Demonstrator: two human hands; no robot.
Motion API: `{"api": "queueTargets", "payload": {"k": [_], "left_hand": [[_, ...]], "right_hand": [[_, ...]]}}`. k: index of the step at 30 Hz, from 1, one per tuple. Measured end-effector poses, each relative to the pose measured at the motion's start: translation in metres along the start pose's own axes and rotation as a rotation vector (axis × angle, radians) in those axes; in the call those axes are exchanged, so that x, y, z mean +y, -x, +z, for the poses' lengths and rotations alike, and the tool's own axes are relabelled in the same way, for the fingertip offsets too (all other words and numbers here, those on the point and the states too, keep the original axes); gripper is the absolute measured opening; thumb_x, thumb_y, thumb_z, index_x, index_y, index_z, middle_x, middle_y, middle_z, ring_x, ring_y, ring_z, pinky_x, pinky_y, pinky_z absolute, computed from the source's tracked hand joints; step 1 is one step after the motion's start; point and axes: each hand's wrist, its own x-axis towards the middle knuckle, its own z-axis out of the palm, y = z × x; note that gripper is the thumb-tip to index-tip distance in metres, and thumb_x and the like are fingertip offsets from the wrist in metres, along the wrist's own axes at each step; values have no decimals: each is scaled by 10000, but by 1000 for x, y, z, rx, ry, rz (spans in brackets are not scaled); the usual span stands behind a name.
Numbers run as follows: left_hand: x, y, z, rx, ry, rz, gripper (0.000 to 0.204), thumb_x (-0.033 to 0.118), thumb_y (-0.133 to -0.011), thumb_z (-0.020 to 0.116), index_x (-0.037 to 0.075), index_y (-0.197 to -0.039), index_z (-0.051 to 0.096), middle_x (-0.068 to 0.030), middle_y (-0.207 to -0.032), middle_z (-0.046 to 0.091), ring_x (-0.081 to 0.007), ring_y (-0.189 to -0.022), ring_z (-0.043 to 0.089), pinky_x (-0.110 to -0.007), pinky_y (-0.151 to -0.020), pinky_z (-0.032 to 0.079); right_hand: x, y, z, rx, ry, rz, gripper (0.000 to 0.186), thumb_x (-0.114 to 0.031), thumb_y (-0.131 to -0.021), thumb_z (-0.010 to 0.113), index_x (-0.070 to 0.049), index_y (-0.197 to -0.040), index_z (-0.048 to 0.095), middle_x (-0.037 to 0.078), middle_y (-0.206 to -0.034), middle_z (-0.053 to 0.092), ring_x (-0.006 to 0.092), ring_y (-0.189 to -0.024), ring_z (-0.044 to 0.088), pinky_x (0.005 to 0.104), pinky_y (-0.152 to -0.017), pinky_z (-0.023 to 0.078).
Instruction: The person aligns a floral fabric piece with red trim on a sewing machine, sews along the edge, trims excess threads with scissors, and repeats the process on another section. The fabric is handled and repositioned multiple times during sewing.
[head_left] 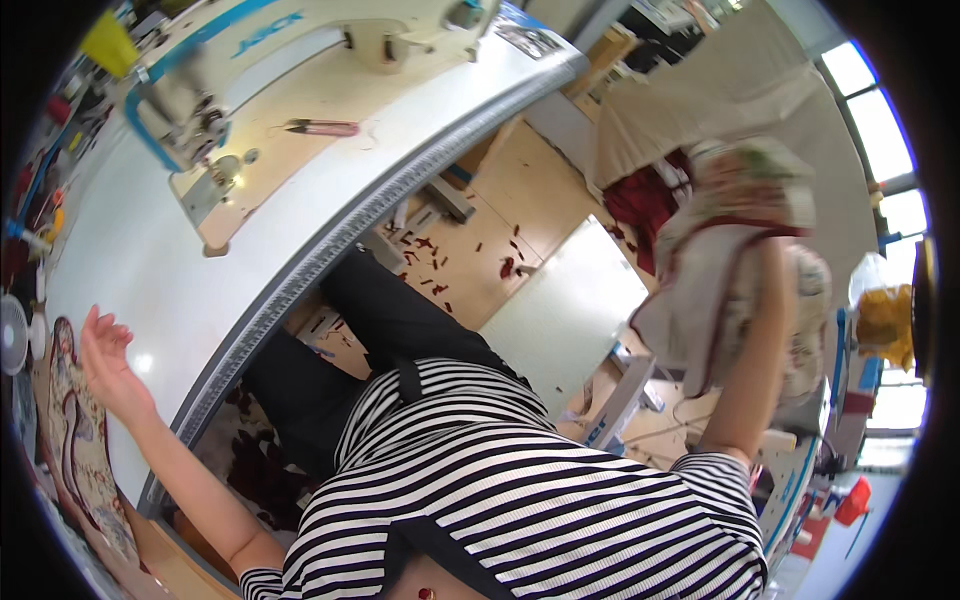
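Note:
My left hand [108,362] is raised at the left end of the white sewing table [290,235], fingers spread and a little curled, holding nothing. Beside it, along the table's left edge, lies a floral fabric piece [75,440] with dark trim. Out to my right, my right hand [780,248] grips a bundle of floral fabric [755,185] with dark red binding. The bundle is smeared by motion and covers most of those fingers. A sewing machine [205,115] stands on the table, and thread snips [325,128] with a pinkish handle lie on its bed.
A ruler strip [330,245] runs along the table's near edge. Dark red scraps [425,262] litter the floor beyond my legs. To the right are a pale flat panel [570,305], a beige cloth cover [700,95] and dark red fabric [640,205].

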Motion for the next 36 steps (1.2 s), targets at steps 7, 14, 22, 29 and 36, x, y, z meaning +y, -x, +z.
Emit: {"api": "queueTargets", "payload": {"k": [7, 14, 22, 29, 36], "left_hand": [[-11, 12, -25, 9, -316, 56, 344, 250, -959, 500, 76, -1251, 555, -66, -1071, 632, -120, -910, 594, -251, -738, 490], [-1, -26, -89, 276, -1256, 334, 664, 276, -842, 649, 182, -1420, 335, -119, -1391, 364, -319, -1174, 482, -397, -858, 487], [-13, -104, -116, 228, -1348, 14, 460, 112, -799, 573, 176, -1253, 525, -75, -1298, 479, -304, -1078, 554, -403, -843, 481], [19, -42, 16, 58, -923, 857, 415, -108, -663, 537, 95, -1009, 644, -50, -1034, 609, -242, -885, 593, -351, -774, 491], [-6, 97, 94, -413, -737, 639, 526, -54, -676, 583, 61, -1189, 586, -42, -1130, 576, -232, -819, 561, -325, -721, 493]], "right_hand": [[14, 269, 246, -876, -169, 144, 863, -448, -708, 737, -66, -1382, 358, 280, -1162, 567, 427, -1059, 563, 470, -911, 454], [79, 309, 234, -1044, 314, 166, 1004, -475, -730, 700, -174, -1438, 56, 231, -1415, 250, 425, -1252, 350, 487, -960, 400], [44, 266, 256, -1043, 376, 124, 648, -444, -764, 660, -125, -1207, 311, 201, -1158, 425, 377, -1070, 479, 452, -871, 447], [30, 261, 248, -1070, 420, 67, 405, -416, -794, 626, -83, -1004, 534, 176, -933, 579, 335, -910, 592, 422, -793, 487], [-147, 190, 171, -1166, -276, -86, 255, -155, -905, 544, 35, -767, 643, 117, -655, 657, 176, -564, 639, 309, -532, 493]]}}
